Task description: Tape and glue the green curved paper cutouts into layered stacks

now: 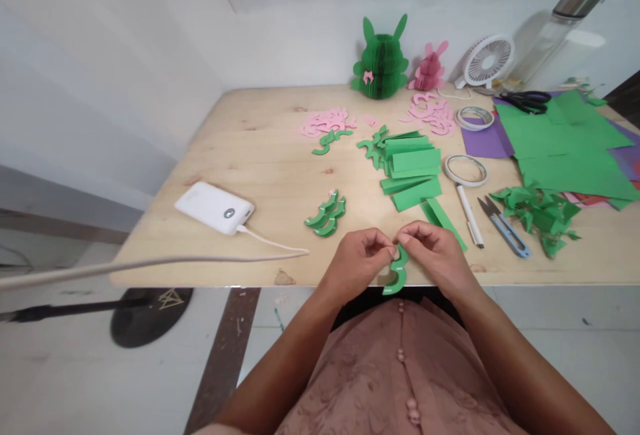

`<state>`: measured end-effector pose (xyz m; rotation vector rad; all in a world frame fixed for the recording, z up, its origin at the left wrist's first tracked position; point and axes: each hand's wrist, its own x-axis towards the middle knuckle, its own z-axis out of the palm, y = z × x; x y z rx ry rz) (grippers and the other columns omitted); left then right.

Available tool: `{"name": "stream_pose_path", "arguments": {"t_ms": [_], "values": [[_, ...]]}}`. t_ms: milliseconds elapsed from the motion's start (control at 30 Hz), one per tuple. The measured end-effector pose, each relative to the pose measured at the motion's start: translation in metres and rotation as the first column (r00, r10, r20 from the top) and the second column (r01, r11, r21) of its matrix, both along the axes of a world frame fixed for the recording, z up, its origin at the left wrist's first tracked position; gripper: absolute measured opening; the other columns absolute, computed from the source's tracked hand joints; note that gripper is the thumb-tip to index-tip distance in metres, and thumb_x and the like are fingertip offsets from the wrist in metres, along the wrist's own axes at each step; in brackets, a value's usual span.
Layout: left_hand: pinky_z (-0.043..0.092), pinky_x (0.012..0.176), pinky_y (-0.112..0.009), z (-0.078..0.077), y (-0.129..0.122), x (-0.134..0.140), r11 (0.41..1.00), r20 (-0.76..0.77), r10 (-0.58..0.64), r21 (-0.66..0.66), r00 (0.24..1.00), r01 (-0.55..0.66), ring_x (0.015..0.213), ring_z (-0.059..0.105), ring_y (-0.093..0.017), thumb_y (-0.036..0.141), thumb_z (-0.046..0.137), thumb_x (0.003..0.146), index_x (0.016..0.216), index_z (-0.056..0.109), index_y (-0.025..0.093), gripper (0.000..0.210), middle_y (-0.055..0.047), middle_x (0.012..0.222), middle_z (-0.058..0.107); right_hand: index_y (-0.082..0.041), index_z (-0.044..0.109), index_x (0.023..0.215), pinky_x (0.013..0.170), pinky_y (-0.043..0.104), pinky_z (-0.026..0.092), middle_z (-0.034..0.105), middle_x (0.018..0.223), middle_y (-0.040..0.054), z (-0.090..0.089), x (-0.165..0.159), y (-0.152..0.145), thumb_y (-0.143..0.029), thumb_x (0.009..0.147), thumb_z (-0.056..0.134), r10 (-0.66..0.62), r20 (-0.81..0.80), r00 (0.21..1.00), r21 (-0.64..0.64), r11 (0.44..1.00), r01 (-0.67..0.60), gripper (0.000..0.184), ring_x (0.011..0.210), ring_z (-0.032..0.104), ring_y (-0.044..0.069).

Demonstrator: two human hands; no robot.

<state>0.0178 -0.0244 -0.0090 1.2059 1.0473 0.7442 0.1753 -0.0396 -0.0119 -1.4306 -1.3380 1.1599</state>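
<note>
Between my two hands, at the table's front edge, hangs a curved green paper cutout point(397, 276) with small white strips on it. My left hand point(361, 258) pinches near its top from the left. From the right, my right hand point(431, 251) grips the top end between thumb and fingers. Left of my hands lies a small stack of similar green cutouts point(326, 215) with white strips. Beyond them are folded green paper strips point(413, 165), with one more strip point(443, 221) just past my right hand. Loose green cutouts point(327, 143) lie farther back.
A white power bank point(215, 208) with a cable point(200, 259) sits left. To the right are tape rolls point(465, 171), a white pen point(470, 216), blue thread snips point(504, 227) and green scraps point(545, 215). Behind stand a green paper figure point(381, 68), a pink one point(429, 71) and a fan point(487, 61).
</note>
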Motion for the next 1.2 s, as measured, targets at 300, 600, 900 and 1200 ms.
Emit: {"name": "stream_pose_path", "arguments": {"t_ms": [300,600,900,1200], "values": [[0.045,0.058,-0.022,-0.0009,-0.0011,0.0015,0.997,0.044,0.034,-0.070,0.998,-0.031,0.060,0.057,-0.011,0.026,0.065,0.070,0.074,0.064,0.014,0.013,-0.001,0.069,0.063,-0.019,0.061,0.070,0.057,0.024,0.041,0.059,0.063,-0.0015,-0.0048,-0.0016,0.0035,-0.035,0.077,0.062,-0.080,-0.038,0.996,-0.021,0.997,0.079,0.018,0.059,0.051,0.012],[0.040,0.054,-0.019,-0.0058,-0.0030,0.0036,0.999,0.013,-0.016,-0.038,1.000,0.017,0.055,0.051,-0.008,0.022,0.058,0.071,0.068,0.061,0.014,0.009,0.003,0.058,0.057,-0.018,0.061,0.070,0.057,0.024,0.039,0.056,0.065,-0.0012,-0.0029,-0.0026,0.0054,-0.044,0.078,0.061,-0.120,-0.072,0.990,-0.047,0.992,0.117,0.027,0.061,0.048,0.012],[0.040,0.054,-0.019,-0.0060,-0.0035,0.0048,0.999,0.029,0.015,-0.034,0.999,-0.014,0.054,0.051,-0.008,0.021,0.057,0.070,0.066,0.060,0.015,0.008,0.004,0.057,0.055,-0.018,0.063,0.071,0.061,0.024,0.039,0.059,0.068,-0.0011,-0.0058,-0.0009,0.0020,-0.042,0.078,0.063,-0.094,-0.150,0.984,-0.071,0.994,0.084,0.025,0.065,0.050,0.012],[0.041,0.059,-0.022,-0.0050,-0.0051,0.0035,1.000,0.009,-0.003,-0.026,1.000,0.003,0.058,0.053,-0.010,0.024,0.059,0.070,0.065,0.061,0.015,0.011,0.001,0.061,0.060,-0.019,0.064,0.067,0.059,0.024,0.038,0.058,0.063,-0.0018,-0.0055,-0.0018,0.0026,-0.038,0.075,0.067,-0.143,-0.114,0.983,-0.024,0.990,0.142,0.021,0.061,0.049,0.012]]}}
